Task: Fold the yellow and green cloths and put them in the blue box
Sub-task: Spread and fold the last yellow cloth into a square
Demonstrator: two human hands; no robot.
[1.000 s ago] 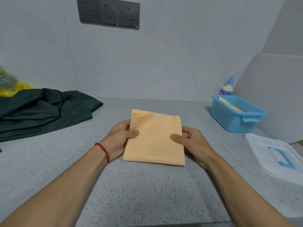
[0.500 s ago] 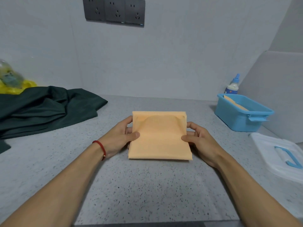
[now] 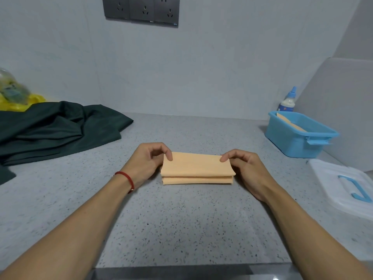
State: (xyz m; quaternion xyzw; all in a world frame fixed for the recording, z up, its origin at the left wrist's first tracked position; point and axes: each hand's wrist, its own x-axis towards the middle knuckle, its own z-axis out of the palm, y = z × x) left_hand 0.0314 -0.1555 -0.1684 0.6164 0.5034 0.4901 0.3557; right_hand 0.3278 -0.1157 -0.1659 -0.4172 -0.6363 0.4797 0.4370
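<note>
A yellow-orange cloth [image 3: 196,168] lies folded in half on the grey speckled counter, its two layers stacked with the open edges toward me. My left hand [image 3: 148,161] pinches its far left corner. My right hand [image 3: 245,164] pinches its far right corner. A dark green cloth [image 3: 58,128] lies crumpled at the far left. The blue box [image 3: 298,138] stands open at the far right, and another folded yellow cloth [image 3: 290,123] leans inside it.
The box's clear lid with a blue handle [image 3: 347,186] lies at the right, in front of the box. A white bottle with a blue cap [image 3: 288,100] stands behind the box. A yellow bag [image 3: 18,100] sits at the far left. The counter's front edge [image 3: 191,269] is close to me.
Both hands have brought the cloth's far edge over toward me, halving the flat rectangle into a narrower double-layered strip. The view has also tilted a little.
</note>
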